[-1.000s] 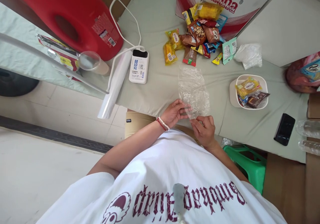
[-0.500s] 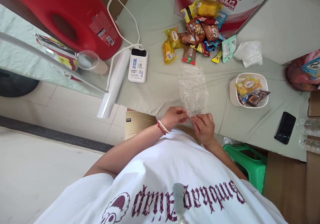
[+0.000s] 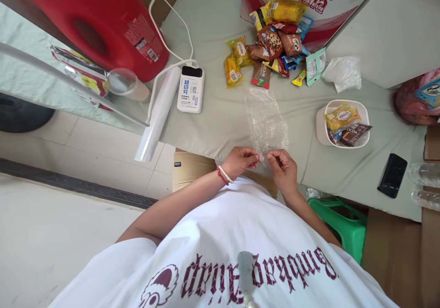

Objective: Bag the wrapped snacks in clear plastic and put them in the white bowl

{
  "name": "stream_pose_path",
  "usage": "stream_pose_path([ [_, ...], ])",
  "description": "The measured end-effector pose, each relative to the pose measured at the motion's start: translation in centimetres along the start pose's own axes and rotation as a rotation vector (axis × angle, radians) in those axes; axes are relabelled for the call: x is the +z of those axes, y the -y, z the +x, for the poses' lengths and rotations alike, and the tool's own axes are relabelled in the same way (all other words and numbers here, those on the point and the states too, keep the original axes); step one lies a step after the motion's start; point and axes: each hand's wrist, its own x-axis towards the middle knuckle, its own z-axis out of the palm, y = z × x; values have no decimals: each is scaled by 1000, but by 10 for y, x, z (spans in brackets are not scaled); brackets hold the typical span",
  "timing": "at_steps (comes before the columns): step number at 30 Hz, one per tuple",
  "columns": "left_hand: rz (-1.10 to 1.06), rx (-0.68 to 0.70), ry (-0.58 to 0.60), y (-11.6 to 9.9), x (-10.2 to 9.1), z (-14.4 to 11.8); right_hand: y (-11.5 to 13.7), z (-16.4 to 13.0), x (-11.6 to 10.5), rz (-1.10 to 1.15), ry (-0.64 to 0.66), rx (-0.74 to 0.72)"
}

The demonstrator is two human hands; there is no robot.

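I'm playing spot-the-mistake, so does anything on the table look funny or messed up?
Yes: the roll looks odd, lying slantwise with its near end sticking out past the edge of the table. The plastic by the left hand is crumpled too. I see no spill.

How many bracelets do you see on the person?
2: a white beaded bracelet and a red bracelet, both worn just behind the left hand, which pinches the clear plastic. None shows behind the right hand; others might be hidden underneath.
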Motion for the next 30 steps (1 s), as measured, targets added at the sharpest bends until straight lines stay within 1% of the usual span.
stream_pose_path([
  [5,-9,-2,-10,1,-2,1,-1,1,-5,-46,14,10],
  [10,-34,-7,-13,4,0,2,-2,-2,1,-53,88,-34],
  [12,-22,-3,3,3,1,3,1,-3,3,-48,99,-37],
  [14,-22,3,-6,2,1,2,3,-4,1,-34,99,-32],
  [16,-78,1,-39,-1,0,1,1,-4,-5,-30,46,-29],
  [18,-179,-6,-46,-4,-2,-1,-8,-1,-15,-38,-83,-5],
  [20,-270,-29,-2,-8,-6,-4,-22,5,-26,-28,-241,42],
  [21,-302,-41,23,-9,-8,-5,-30,9,-32,-12,-297,69],
  [22,-325,-54,45,-11,-9,-5,-38,14,-37,15,-326,92],
  [23,-339,-69,64,-12,-11,-6,-44,18,-42,52,-320,104],
  [24,-343,-87,81,-13,-13,-6,-49,23,-46,99,-281,101],
  [26,-321,-125,104,-14,-16,-7,-53,32,-56,207,-154,59],
  [30,-209,-256,116,-16,-22,-10,-43,46,-78,364,219,-76],
])
